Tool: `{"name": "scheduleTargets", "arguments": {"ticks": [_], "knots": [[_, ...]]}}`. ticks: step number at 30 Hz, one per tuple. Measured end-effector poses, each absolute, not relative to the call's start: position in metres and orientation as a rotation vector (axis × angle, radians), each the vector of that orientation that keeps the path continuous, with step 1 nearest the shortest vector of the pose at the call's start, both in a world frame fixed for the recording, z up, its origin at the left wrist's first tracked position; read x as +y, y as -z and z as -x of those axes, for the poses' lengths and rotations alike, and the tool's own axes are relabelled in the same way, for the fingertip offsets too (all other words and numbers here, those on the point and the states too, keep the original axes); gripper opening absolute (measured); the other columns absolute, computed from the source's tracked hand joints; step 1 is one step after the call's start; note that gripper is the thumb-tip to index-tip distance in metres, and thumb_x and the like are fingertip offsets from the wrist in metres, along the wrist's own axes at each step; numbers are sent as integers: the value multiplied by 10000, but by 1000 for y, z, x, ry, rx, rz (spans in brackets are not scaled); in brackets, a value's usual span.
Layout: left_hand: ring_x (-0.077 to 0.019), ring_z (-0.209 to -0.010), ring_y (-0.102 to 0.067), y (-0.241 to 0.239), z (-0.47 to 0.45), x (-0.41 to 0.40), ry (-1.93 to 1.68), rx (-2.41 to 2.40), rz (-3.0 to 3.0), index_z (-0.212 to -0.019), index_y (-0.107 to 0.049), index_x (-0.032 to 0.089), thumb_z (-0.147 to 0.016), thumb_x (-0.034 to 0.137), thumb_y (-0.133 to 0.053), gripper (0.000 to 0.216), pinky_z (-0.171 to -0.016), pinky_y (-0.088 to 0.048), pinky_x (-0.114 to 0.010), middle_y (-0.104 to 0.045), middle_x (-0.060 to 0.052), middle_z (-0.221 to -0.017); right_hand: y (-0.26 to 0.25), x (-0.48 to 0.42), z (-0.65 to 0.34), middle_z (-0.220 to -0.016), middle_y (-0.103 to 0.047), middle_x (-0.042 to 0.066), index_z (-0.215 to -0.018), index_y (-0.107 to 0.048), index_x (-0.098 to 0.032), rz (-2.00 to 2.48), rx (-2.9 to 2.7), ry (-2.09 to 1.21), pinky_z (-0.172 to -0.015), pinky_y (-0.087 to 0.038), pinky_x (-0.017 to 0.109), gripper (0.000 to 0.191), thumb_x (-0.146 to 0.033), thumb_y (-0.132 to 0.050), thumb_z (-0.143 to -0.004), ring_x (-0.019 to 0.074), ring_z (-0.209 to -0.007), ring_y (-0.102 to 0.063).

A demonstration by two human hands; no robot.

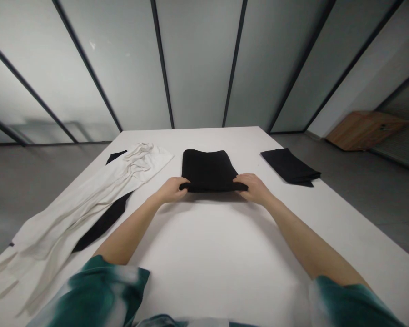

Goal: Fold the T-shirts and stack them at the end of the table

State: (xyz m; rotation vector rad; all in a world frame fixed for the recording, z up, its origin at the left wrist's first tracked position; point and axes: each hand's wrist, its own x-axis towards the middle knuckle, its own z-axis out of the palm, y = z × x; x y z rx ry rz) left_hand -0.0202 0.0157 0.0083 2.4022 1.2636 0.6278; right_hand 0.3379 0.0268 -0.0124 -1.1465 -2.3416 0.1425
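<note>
A folded black garment (pixel 207 167) lies at the middle of the white table, its kind not clear from this view. My left hand (pixel 173 189) pinches the near left corner of it. At the near right corner, my right hand (pixel 254 188) grips the cloth the same way. The near edge between both hands looks raised a little, with a shadow under it on the table. Fingertips of both hands are partly hidden by the fabric.
White crumpled clothing (pixel 88 209) is spread along the left side, over a black cloth (pixel 105 222). Another folded black garment (pixel 289 166) lies near the table's right edge. Beyond the white table (pixel 218 263) stand frosted panels and a wooden cabinet (pixel 364 129).
</note>
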Motion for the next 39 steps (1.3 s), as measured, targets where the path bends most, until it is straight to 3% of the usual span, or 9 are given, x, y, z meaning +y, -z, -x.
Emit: {"name": "scheduleTargets", "arguments": {"ticks": [4, 7, 13, 17, 23, 27, 30, 34, 39], "knots": [[-185, -722, -618, -46, 36, 7, -762, 1181, -2203, -777, -667, 178, -721, 280, -525, 183, -696, -495, -282, -661, -3, -725, -23, 6, -332, -828, -707, 30, -942, -697, -211, 1211, -2189, -436, -737, -484, 352, 306, -247, -561, -669, 227, -768, -632], [-174, -670, -569, -53, 39, 12, -922, 1211, -1961, -724, -613, 179, -702, 328, -550, 163, -627, -471, -273, -579, 19, -644, -42, 5, -325, -768, -650, 1, -899, -645, -209, 1211, -1982, -574, -687, -458, 320, 265, -263, -561, -653, 200, -725, -583], [-227, -862, -641, -23, 22, 71, -1237, 1278, -1550, -897, -659, 161, -712, 338, -592, 265, -824, -509, -357, -700, -31, -839, -33, 63, -299, -770, -609, -3, -847, -552, -217, 1254, -1619, -774, -690, -469, 321, 219, -349, -595, -678, 200, -747, -576], [-250, -896, -675, 3, 11, 114, -1192, 1434, -1421, -941, -659, 152, -760, 302, -573, 250, -834, -522, -369, -735, -78, -909, -10, 105, -286, -802, -641, 20, -842, -549, -210, 1425, -1576, -789, -711, -487, 323, 154, -298, -565, -718, 199, -751, -595], [-289, -1057, -659, 31, 7, 127, -949, 1893, -1644, -1028, -655, 187, -819, 312, -608, 248, -937, -485, -385, -734, -116, -1038, 16, 119, -276, -1026, -699, 108, -1082, -630, -168, 1800, -1833, -550, -867, -490, 362, 309, -218, -562, -784, 257, -961, -636], [-286, -1169, -603, 23, 5, 114, -1020, 1955, -1871, -1288, -547, 166, -879, 349, -565, 449, -1022, -447, -409, -656, -149, -1229, 11, 110, -269, -1250, -632, 173, -1366, -529, -156, 1886, -1937, -200, -939, -468, 409, 557, -150, -535, -809, 307, -1130, -584], [-303, -1267, -521, 12, -2, 98, -1051, 1842, -2186, -1344, -526, 145, -897, 372, -537, 501, -1100, -387, -439, -579, -170, -1331, 1, 97, -261, -1344, -570, 209, -1421, -503, -141, 1761, -2039, 38, -1009, -416, 501, 570, -146, -481, -851, 360, -1228, -509], [-342, -1401, -388, 10, -18, 77, -600, 1638, -2486, -1363, -558, 219, -897, 514, -535, 552, -1166, -285, -510, -490, -133, -1481, 2, 75, -248, -1497, -469, 142, -1426, -528, -201, 1489, -2354, 55, -1135, -286, 525, 503, -358, -438, -957, 355, -1396, -357], [-349, -1498, -220, 22, -27, 72, -262, 1633, -2393, -1469, -465, 270, -925, 628, -425, 652, -1187, -179, -577, -297, -105, -1619, 27, 60, -244, -1571, -394, 88, -1473, -486, -262, 1672, -2452, -103, -1175, -209, 520, 617, -596, -382, -965, 343, -1456, -296]]}}
